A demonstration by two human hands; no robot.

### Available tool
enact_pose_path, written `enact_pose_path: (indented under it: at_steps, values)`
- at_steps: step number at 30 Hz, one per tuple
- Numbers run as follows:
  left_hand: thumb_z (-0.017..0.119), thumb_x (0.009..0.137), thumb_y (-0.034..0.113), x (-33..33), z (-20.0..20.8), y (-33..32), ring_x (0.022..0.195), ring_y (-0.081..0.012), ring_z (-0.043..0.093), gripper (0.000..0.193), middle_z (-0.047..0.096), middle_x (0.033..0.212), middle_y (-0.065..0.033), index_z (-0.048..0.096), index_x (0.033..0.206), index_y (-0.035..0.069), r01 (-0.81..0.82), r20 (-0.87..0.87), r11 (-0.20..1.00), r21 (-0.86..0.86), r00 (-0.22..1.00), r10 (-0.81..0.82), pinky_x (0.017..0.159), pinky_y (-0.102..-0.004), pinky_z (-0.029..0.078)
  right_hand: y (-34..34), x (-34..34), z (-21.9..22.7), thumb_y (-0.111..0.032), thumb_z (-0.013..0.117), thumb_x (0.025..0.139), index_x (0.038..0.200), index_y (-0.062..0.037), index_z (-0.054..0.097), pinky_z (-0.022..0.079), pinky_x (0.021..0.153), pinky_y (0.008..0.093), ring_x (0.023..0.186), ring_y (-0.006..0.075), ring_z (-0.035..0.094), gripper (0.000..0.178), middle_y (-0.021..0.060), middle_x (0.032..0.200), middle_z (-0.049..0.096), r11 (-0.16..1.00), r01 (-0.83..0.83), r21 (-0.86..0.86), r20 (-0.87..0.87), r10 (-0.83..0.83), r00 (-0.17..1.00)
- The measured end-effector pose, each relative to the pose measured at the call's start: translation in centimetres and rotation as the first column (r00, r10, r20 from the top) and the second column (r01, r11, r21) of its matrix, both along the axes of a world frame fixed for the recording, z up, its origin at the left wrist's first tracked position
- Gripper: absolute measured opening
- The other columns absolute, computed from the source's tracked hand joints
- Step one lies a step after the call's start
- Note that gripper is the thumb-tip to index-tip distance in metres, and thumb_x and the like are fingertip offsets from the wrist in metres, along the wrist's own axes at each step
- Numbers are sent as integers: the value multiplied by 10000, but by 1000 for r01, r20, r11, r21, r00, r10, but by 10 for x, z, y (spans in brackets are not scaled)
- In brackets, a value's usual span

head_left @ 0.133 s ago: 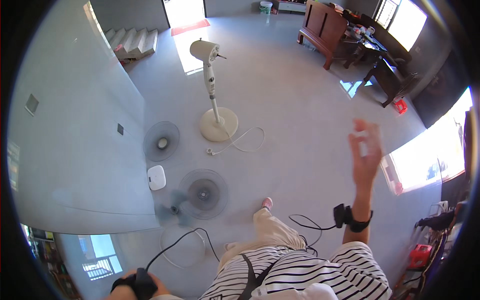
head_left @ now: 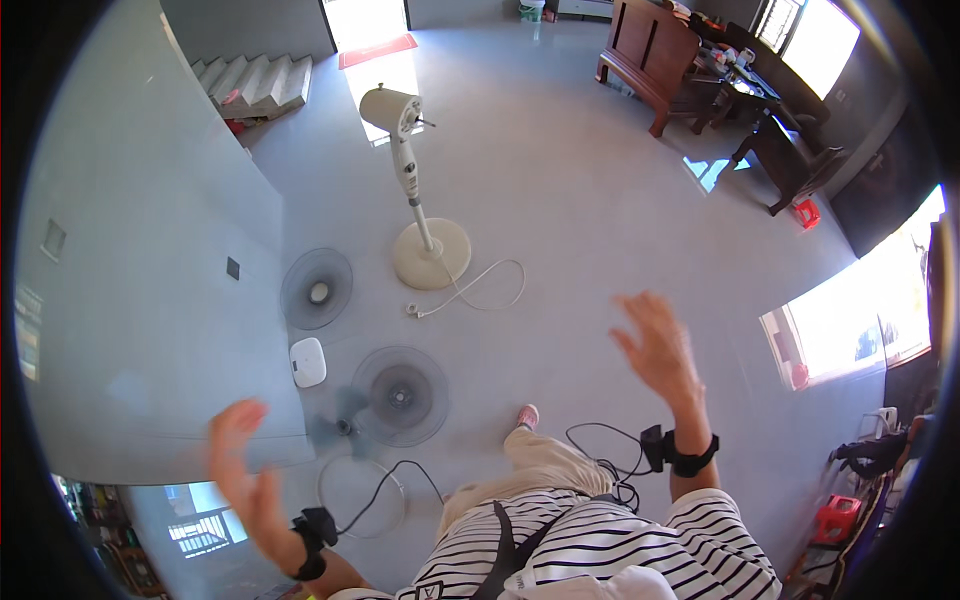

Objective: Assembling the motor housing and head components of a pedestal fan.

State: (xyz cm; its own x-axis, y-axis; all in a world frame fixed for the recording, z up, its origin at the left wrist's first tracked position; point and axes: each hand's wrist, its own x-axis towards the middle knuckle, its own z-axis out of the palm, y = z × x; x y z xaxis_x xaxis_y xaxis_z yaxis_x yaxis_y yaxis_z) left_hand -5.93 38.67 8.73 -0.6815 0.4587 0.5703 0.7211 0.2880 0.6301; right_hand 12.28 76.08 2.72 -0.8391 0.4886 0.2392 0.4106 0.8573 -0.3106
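My left hand (head_left: 245,480) is raised at the lower left with fingers apart and nothing in it, slightly blurred. It is nearest to the bluish translucent fan blade (head_left: 349,408) on the floor. My right hand (head_left: 660,350) hangs in the air to the right of the fan, fingers stretched out, holding nothing. Upright on its round base stands a cream pedestal fan (head_left: 405,165), its motor head bare. A white cord (head_left: 521,290) with a plug trails from it. Two round grilles lie nearby: one grille (head_left: 330,262) farther off, the other grille (head_left: 410,420) overlapped by the blade.
A white square, rounded device (head_left: 308,364) sits by the shiny wall (head_left: 150,270) at left. Closer in lies a thin pale ring (head_left: 405,500). Dark wooden furniture (head_left: 650,60) fills the far right, with red stools (head_left: 836,520) at right. Black cables (head_left: 575,432) run from my wrists.
My left hand has come up from the lower edge and its fingers have spread. My right hand has moved left and down, its curled fingers now stretched out.
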Motion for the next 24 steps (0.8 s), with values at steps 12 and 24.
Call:
enact_pose_path:
  at_steps: [12, 24]
  values:
    - [616, 760, 296, -10, -253, 36, 810, -315, 598, 439, 616, 894, -188, 534, 1090, 18, 187, 645, 705, -684, 608, 464, 728, -375, 457, 79, -42, -115, -258, 595, 767, 1009, -84, 529, 447, 709, 429, 871, 309, 556, 305, 130, 909, 546, 940, -79, -331, 506, 247, 827]
    - [604, 774, 283, -178, -299, 189, 777, -275, 618, 393, 630, 860, -174, 545, 1070, 32, 254, 720, 806, -534, 636, 277, 700, -345, 472, 143, -157, -160, -243, 552, 817, 1132, -96, 497, 437, 773, 421, 939, 332, 525, 352, 152, 979, 538, 905, 68, -421, 648, 248, 720]
